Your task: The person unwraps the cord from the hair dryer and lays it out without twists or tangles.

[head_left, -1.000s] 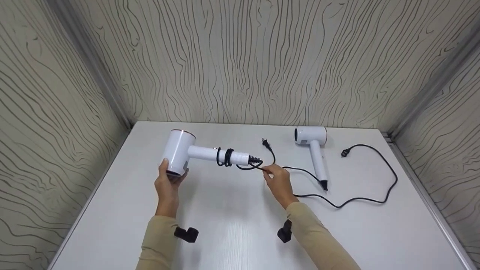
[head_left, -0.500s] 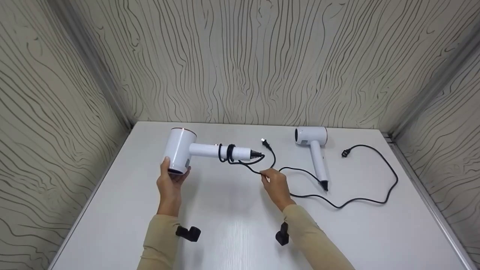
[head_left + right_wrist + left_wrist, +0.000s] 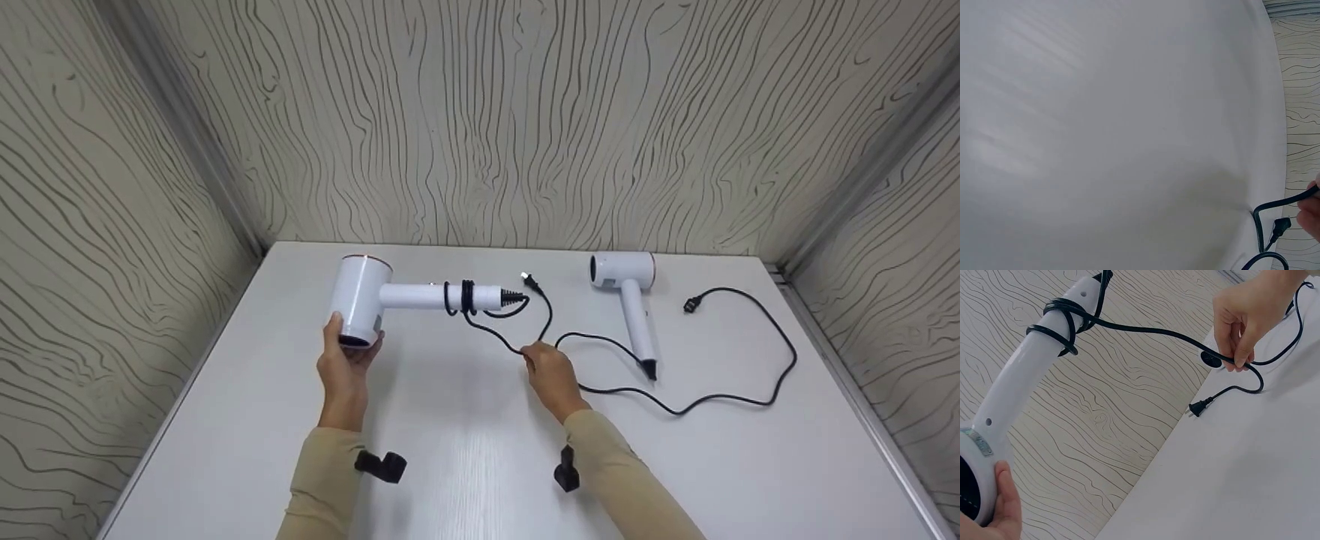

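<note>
Hair dryer (image 3: 361,296), held sideways over a white table (image 3: 457,405), its black cord (image 3: 1151,329) wound around the handle (image 3: 409,297).
Glossy white, it has a cylindrical barrel with a thin copper-coloured rim at one end and a dark opening at the other; the left hand (image 3: 345,375) grips the barrel's lower end, while the right hand (image 3: 553,375) pinches the cord. Beside the handle's base sits a small greyish label (image 3: 979,443), its print too small to read.

There are 2 hair dryers (image 3: 361,296) (image 3: 634,311), 2 cords (image 3: 491,331) (image 3: 724,397) and 2 plugs (image 3: 532,282) (image 3: 691,304). 2 hands (image 3: 345,371) (image 3: 553,375), 2 sleeves (image 3: 324,476) (image 3: 630,476) and 2 wrist devices (image 3: 391,467) (image 3: 568,478) show, plus 1 table (image 3: 450,412).
</note>
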`<state>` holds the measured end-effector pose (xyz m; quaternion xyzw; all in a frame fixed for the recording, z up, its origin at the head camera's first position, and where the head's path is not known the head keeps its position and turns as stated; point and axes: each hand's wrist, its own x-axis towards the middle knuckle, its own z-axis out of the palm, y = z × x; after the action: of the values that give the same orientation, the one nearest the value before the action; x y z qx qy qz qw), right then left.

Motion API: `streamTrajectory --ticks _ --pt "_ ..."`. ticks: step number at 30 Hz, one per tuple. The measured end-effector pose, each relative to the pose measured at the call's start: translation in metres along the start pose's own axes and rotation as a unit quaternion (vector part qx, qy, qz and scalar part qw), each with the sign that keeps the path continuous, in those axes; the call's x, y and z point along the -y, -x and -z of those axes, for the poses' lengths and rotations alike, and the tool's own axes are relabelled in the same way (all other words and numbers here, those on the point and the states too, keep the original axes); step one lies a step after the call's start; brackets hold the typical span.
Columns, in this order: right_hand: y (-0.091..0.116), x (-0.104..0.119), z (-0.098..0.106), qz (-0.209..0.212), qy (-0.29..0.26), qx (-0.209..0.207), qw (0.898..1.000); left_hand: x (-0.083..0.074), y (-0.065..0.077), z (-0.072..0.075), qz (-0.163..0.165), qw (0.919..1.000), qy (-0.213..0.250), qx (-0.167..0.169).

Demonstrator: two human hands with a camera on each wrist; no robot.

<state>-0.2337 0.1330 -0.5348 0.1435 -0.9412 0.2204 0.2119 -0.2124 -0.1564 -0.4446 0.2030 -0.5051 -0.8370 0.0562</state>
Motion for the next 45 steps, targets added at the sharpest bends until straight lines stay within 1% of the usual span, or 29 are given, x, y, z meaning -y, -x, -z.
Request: streamTrajectory --ticks 6,10,14,19,24,29,37,41,45 --pt "0.003 -0.001 -0.003 0.01 0.041 0.04 0.998 -0.001 0.001 -0.003 0.004 1.0 0.007 -0.002" --pt "0.004 -0.003 -0.005 0.003 0.056 0.054 0.997 -0.002 0.002 -0.006 0.007 0.9999 0.013 -0.001" --pt "0.005 -0.003 -0.005 -0.011 0.054 0.06 0.997 0.0 0.002 -0.006 0.013 0.9998 0.016 -0.006" --pt "0.006 -0.001 -0.004 -0.024 0.049 0.079 0.995 0.006 0.001 -0.005 0.026 0.9993 0.026 -0.006" --pt "0.008 0.002 0.0 -0.037 0.033 0.099 0.994 0.009 0.001 -0.005 0.023 0.9995 0.02 -0.005" --pt "0.009 0.002 0.006 -0.055 0.004 0.097 0.994 0.009 0.001 -0.006 0.022 0.9997 0.011 0.0" --pt "0.012 0.0 0.011 -0.069 -0.023 0.092 0.993 0.011 0.001 -0.006 0.025 0.9997 0.001 -0.001" --pt "0.013 0.0 0.014 -0.066 -0.031 0.084 0.994 0.012 0.001 -0.006 0.026 0.9997 -0.004 -0.004" --pt "0.013 0.001 0.018 -0.054 -0.043 0.067 0.995 0.012 0.0 -0.008 0.018 0.9998 -0.011 0.0"
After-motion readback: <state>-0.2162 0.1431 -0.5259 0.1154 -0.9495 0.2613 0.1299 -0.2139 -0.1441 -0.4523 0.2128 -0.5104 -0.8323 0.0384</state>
